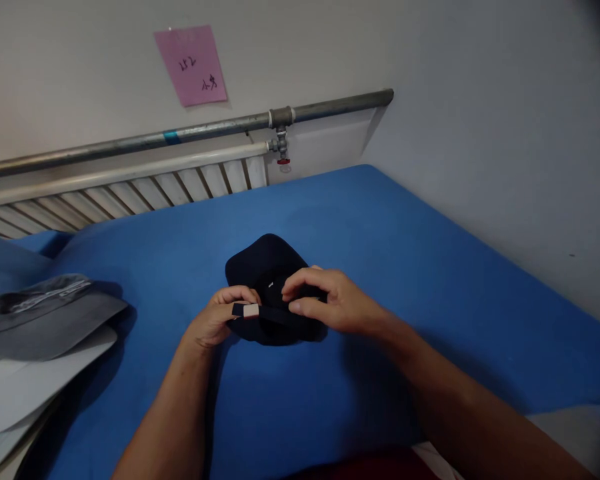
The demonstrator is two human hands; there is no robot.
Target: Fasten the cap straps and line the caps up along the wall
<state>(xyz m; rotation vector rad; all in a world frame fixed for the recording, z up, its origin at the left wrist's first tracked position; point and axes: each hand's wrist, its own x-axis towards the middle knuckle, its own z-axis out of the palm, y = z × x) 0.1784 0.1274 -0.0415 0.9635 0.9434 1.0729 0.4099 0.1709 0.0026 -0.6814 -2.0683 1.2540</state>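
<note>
Lower left of frame: gray cap (45,323) on top of pale brims (75,370), overlapped, probably to stay compact; light lettering on its band, too small to read. Upper left: pink note (190,87) fixed to wall, handwritten, looks like "252" plus two characters, first looks like 小, second unclear. Center: left hand (215,320) pinches the edge of the navy cap (265,257) at the strap end, thumb in front, fingers behind; looks like the steadying grip. Cap sits mid-frame over the blue sheet (440,267), inside visible. Whitish tag (251,311) by left thumb, no legible text. Right hand (337,300) at cap's right side, fingers curled, thumb apart from index; can't tell if they grip.
</note>
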